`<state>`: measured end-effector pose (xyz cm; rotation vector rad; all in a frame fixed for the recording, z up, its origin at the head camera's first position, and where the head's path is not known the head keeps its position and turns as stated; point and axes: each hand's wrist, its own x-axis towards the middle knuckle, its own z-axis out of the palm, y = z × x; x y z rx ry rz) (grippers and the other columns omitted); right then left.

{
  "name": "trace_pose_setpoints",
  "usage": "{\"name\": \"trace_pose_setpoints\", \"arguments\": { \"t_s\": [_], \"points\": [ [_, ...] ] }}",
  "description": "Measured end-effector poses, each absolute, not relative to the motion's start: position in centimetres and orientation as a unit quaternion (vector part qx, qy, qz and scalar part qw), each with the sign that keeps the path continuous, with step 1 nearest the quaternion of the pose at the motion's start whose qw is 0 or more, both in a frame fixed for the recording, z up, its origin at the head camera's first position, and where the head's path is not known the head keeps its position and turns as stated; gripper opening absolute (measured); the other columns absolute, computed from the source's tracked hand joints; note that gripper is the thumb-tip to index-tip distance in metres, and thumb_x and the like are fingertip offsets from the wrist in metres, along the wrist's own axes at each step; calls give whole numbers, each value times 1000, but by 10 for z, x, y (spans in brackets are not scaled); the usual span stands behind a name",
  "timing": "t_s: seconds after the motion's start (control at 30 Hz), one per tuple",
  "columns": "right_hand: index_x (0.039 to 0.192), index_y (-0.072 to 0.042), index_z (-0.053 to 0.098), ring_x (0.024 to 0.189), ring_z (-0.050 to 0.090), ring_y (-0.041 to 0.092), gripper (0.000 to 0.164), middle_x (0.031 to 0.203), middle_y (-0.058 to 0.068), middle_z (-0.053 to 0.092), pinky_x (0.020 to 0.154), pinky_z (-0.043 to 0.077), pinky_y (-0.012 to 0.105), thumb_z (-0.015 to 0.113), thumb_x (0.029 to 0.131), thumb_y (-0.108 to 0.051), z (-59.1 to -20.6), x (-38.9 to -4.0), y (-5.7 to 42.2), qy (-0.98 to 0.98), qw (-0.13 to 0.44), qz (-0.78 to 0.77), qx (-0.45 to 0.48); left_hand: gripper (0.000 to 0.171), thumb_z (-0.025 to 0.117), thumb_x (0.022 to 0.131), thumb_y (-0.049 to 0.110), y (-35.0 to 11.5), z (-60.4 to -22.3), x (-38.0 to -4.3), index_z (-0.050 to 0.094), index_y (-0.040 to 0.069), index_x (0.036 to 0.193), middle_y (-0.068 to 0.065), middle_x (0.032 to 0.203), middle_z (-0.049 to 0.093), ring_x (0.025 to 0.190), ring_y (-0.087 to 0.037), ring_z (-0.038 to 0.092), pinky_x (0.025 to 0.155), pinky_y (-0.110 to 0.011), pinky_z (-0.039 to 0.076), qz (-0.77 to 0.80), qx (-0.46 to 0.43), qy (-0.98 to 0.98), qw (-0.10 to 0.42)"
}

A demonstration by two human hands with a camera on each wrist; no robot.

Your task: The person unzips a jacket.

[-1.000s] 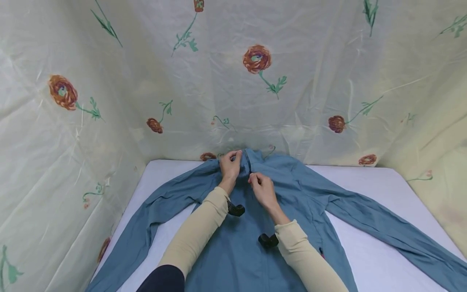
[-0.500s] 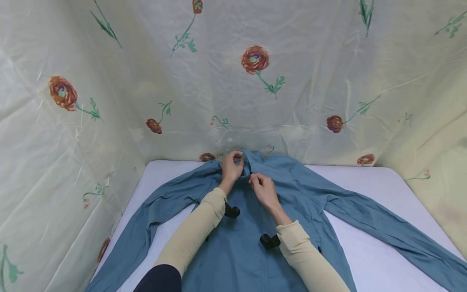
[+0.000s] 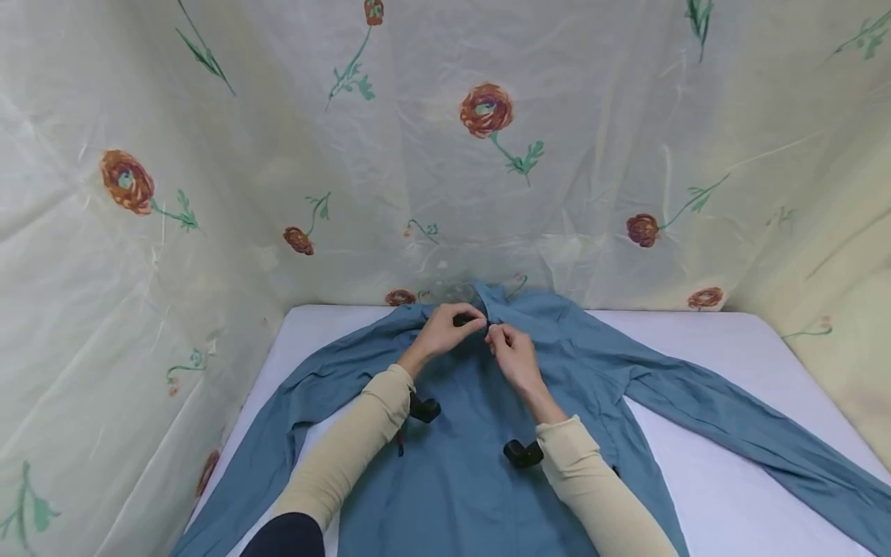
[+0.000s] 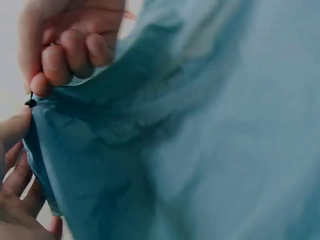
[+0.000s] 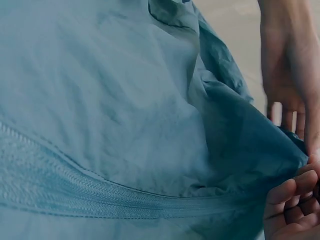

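A blue zip jacket lies front up, its sleeves spread to both sides. At its collar, my left hand pinches the fabric edge; in the left wrist view the thumb sits by the black zip slider, with fingers behind the cloth. My right hand is close beside it, fingers curled, pinching the thin black zip pull. The right wrist view shows the closed zip running toward both hands. The right fingers partly hide the pull there.
Under the jacket is a white table. A flower-printed curtain rises behind and at both sides. A black wrist camera mount sits on the left cuff, another mount on the right.
My left hand has moved from the upper collar edge down and right, up to my right hand. The right hand shifts slightly right and keeps its pinch on the zip pull.
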<state>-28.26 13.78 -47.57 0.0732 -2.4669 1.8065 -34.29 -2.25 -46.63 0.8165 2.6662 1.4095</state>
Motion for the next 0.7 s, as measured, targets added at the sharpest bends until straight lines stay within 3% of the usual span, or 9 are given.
{"name": "trace_pose_setpoints", "arguments": {
  "t_s": [0.1, 0.2, 0.33, 0.47, 0.57, 0.7],
  "points": [
    [92, 4, 61, 47, 40, 12, 43, 74, 25, 54, 45, 37, 25, 41, 102, -33, -475, -283, 136, -810, 41, 584, 27, 24, 59, 93, 34, -22, -470, -344, 70, 17, 105, -2, 104, 68, 92, -15, 62, 79, -27, 52, 498, 209, 841, 41],
    [89, 4, 61, 47, 41, 12, 42, 67, 17, 54, 44, 38, 25, 42, 102, -32, -476, -283, 135, -815, 48, 576, 27, 23, 59, 94, 33, -19, -473, -344, 71, 17, 105, -3, 107, 68, 94, -17, 61, 80, -29, 51, 514, 175, 839, 48],
    [84, 0, 62, 46, 39, 13, 42, 61, 5, 51, 45, 37, 26, 42, 102, -31, -477, -283, 134, -826, 64, 559, 26, 21, 59, 94, 33, -15, -473, -345, 71, 19, 104, -1, 109, 67, 98, -17, 60, 81, -30, 51, 533, 139, 834, 37],
    [84, 1, 62, 46, 36, 14, 42, 61, 3, 49, 45, 36, 28, 41, 102, -31, -476, -282, 134, -829, 68, 555, 31, 22, 59, 94, 33, -11, -471, -345, 71, 19, 105, -1, 108, 68, 98, -18, 61, 82, -31, 51, 530, 124, 839, 22],
    [85, 3, 63, 46, 36, 14, 42, 61, 3, 49, 45, 35, 27, 41, 103, -29, -476, -281, 134, -827, 72, 557, 33, 23, 58, 94, 34, -9, -470, -345, 70, 19, 106, 0, 108, 68, 99, -18, 61, 89, -35, 50, 517, 120, 848, 10],
    [83, 2, 64, 47, 38, 12, 41, 61, 3, 50, 46, 36, 26, 42, 102, -27, -475, -279, 132, -826, 78, 557, 29, 23, 59, 94, 34, -7, -469, -346, 71, 18, 106, -1, 106, 70, 102, -21, 61, 108, -46, 34, 516, 105, 850, -11]
  ]
}}
